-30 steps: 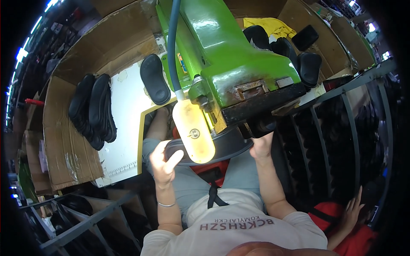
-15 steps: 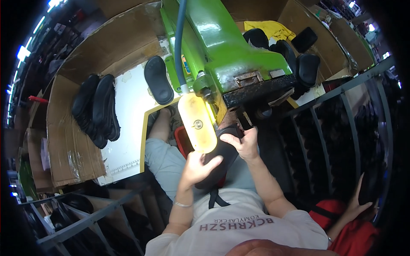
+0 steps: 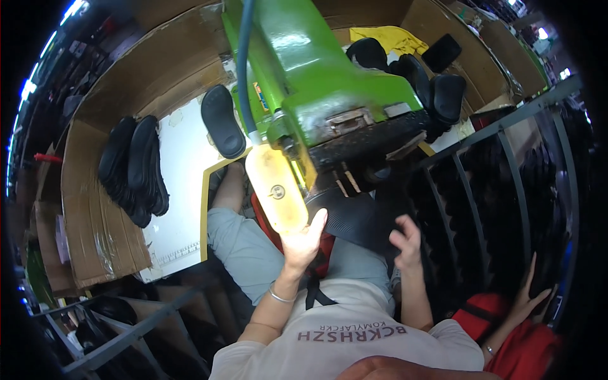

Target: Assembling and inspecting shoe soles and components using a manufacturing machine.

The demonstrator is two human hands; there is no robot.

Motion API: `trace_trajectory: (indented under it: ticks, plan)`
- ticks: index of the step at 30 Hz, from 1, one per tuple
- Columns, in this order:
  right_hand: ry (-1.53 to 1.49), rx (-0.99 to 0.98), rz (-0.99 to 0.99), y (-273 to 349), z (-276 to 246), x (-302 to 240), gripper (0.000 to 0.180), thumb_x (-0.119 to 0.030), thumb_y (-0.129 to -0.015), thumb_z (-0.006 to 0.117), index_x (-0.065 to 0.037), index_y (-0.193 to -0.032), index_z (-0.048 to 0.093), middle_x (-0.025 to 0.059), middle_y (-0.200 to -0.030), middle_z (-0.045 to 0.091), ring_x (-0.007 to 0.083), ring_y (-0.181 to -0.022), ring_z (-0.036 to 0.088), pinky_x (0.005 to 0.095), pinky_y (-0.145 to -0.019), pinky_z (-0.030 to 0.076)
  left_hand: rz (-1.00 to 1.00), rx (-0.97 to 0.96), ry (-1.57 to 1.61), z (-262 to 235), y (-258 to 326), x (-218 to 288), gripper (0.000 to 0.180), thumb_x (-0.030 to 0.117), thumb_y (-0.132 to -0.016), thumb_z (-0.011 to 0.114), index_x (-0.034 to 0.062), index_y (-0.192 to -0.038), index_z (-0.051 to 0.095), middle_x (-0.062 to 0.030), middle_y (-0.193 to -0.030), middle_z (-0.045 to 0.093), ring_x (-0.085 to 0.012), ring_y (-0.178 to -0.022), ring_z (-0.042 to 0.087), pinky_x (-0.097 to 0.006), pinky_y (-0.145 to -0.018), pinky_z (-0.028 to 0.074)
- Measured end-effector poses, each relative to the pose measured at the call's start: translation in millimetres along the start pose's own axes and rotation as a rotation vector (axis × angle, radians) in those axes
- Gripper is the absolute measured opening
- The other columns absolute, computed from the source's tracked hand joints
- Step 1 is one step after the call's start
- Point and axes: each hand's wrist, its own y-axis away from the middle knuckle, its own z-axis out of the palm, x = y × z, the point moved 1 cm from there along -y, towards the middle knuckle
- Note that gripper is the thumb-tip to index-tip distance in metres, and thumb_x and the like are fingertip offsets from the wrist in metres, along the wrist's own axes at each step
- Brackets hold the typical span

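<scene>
A black shoe sole (image 3: 345, 214) with a fine ribbed face lies tilted under the head of the green machine (image 3: 342, 95), above my lap. At its left end is my left hand (image 3: 300, 248), thumb up against the sole; its other fingers are partly hidden behind the yellow-lit lamp (image 3: 277, 190). My right hand (image 3: 407, 242) is off to the right of the sole, apart from it, fingers loosely bent and slightly blurred, with nothing visible in them.
Stacked black soles (image 3: 136, 168) and a single sole (image 3: 223, 121) lie on the white table (image 3: 183, 218), walled by cardboard (image 3: 101, 209). More soles (image 3: 446, 98) and a yellow cloth (image 3: 389, 39) are right of the machine. A metal rack (image 3: 465, 180) stands at right; another person's hand (image 3: 524, 307) is nearby.
My right hand has let go of the sole and moved right and down. The sole has turned, its ribbed face now showing. My left hand stays at its left end, thumb now pointing up.
</scene>
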Motion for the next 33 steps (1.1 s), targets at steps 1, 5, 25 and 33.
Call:
trace_trajectory:
  ticks: [1, 5, 25, 33]
  plan:
    - [0.128, 0.064, -0.04, -14.4, 0.7, -12.4, 0.027, -0.01, -0.071, 0.067, -0.003, -0.093, 0.053, 0.0017, -0.089, 0.055, 0.0092, -0.082, 0.052, 0.0223, -0.075, 0.041, -0.004, 0.01, 0.02, -1.0, -1.2, 2.2, 0.021, -0.005, -0.082, 0.063, -0.0019, -0.1, 0.055, -0.0011, -0.084, 0.058, -0.0053, -0.076, 0.055, -0.017, -0.067, 0.045]
    - [0.114, -0.003, -0.138, -57.3, 19.3, -50.9, 0.023, -0.008, -0.074, 0.068, -0.004, -0.091, 0.053, -0.0006, -0.081, 0.054, 0.0061, -0.075, 0.051, 0.0201, -0.068, 0.041, -0.036, -0.011, 0.054, -14.5, -3.0, 11.5, 0.028, -0.005, -0.078, 0.066, -0.002, -0.104, 0.056, -0.0045, -0.09, 0.06, -0.0088, -0.083, 0.057, -0.022, -0.076, 0.047]
    - [0.347, -0.284, -0.357, -69.6, 139.2, -16.3, 0.054, -0.006, -0.058, 0.085, 0.001, -0.102, 0.055, 0.0071, -0.087, 0.065, 0.0133, -0.081, 0.061, 0.0268, -0.072, 0.05, -0.306, -0.092, 0.072, -40.2, 68.6, -33.0, 0.039, -0.001, -0.077, 0.07, -0.0053, -0.112, 0.054, -0.0089, -0.105, 0.06, -0.0128, -0.093, 0.056, -0.026, -0.083, 0.046]
    - [0.41, -0.179, -0.494, -54.3, 125.1, -5.8, 0.05, -0.006, -0.066, 0.081, 0.0, -0.1, 0.045, 0.0088, -0.08, 0.062, 0.0085, -0.066, 0.057, 0.0218, -0.055, 0.046, -0.294, -0.186, 0.062, -30.8, 56.5, -41.2, 0.025, 0.0, -0.075, 0.073, -0.0031, -0.097, 0.059, -0.0042, -0.089, 0.063, -0.0088, -0.078, 0.059, -0.023, -0.07, 0.05]
